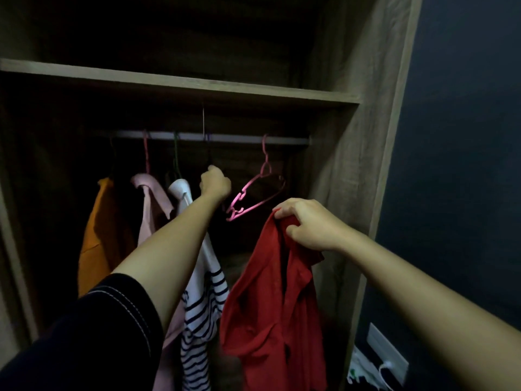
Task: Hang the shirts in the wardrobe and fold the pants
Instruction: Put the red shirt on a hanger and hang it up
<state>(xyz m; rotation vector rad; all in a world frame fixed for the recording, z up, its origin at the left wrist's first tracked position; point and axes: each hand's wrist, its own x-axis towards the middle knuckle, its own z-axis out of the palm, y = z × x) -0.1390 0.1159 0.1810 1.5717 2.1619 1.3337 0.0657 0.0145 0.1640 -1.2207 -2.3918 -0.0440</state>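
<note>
Head view: right hand (307, 224) pinches red shirt (270, 306), hanging lengthwise down; empty pink hanger (255, 206) tilted just above-left, between it and curled left hand (215, 184), hold untellable.

- One wide-angle view from the person's head, facing forward into the open wardrobe (349, 176), close to it.
- The hanging rail (236, 138) lies across mid-frame, the shelf (174, 83) above it.

Our left hand (215, 184) grips a dark hanger (209, 160) under the rail (225, 137), while our right hand (307, 224) pinches the red shirt (270, 300) at its top, just beside the tilted pink hanger (255, 193).
</note>
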